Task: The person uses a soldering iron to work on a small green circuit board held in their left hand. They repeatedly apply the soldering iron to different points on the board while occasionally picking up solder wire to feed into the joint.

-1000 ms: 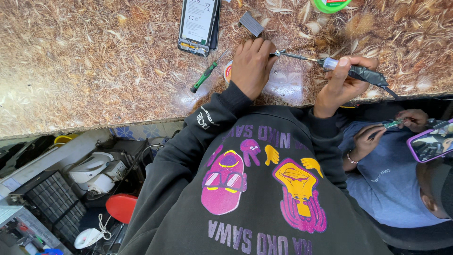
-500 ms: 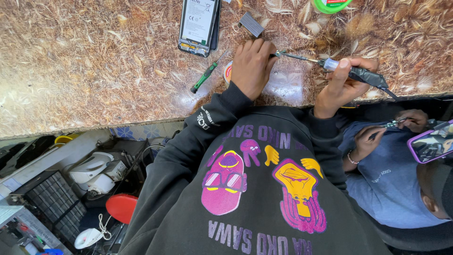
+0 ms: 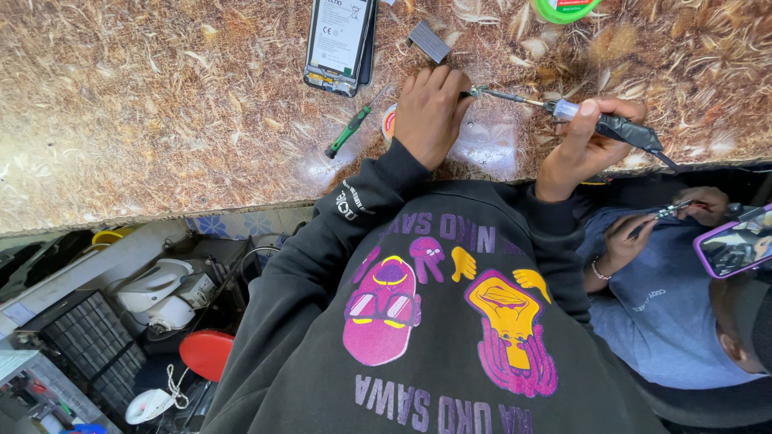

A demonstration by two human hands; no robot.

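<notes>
Right hand (image 3: 585, 137): clenched on soldering iron (image 3: 599, 120), tip aimed at left fingers.
Left hand (image 3: 430, 112): knuckles up, pressed on counter (image 3: 161, 120), pinching something hidden; exact grasp cannot be told.
Screwdriver (image 3: 348, 133): green, just beside left hand.
Phone (image 3: 339, 40): opened, back up, farther along counter.

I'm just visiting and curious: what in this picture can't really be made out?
- Head view: whatever the left hand presses down; the hand covers it.
- Soldering iron in the right hand: its cord leaves behind the counter edge.
- Green roll: cut off by the top edge.
- Phone: top cut off.
</notes>
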